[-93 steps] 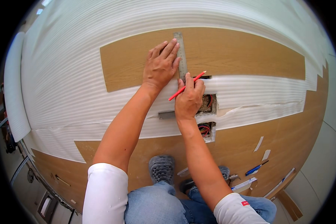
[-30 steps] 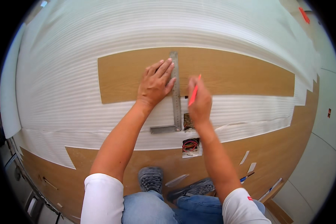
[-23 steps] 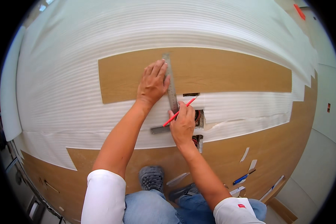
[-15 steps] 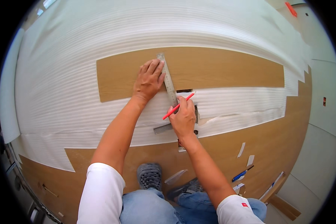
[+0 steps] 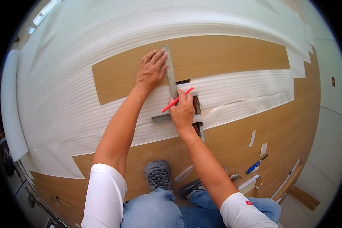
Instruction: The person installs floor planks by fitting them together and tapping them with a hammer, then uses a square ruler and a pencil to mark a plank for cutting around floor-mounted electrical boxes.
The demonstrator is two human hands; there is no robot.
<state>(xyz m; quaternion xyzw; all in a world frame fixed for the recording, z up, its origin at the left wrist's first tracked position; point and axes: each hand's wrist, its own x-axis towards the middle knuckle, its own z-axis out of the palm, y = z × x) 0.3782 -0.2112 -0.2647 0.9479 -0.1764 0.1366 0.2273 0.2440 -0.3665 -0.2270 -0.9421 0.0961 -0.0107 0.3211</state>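
Note:
A wood-look floor plank lies on white foam underlay. Across its middle runs the ruled blade of a metal try square, whose short leg sticks out left below my right hand. My left hand lies on the plank, its fingers stretched out and fingertips against the blade's left edge. At the blade's lower end, my right hand grips a red pencil, its tip pointing up and right. That hand also rests on the square, partly hiding it. Beside it, a rectangular cutout in the floor shows wires.
White ribbed underlay spreads around the plank, a roll of it at left. Laid planks form the floor near my feet. A second cutout sits below my right wrist. A blue utility knife and white scraps lie at right.
The view has shifted and turned slightly, so plank and underlay sit differently. Both hands keep their places on the square, and the pencil stays in my right hand.

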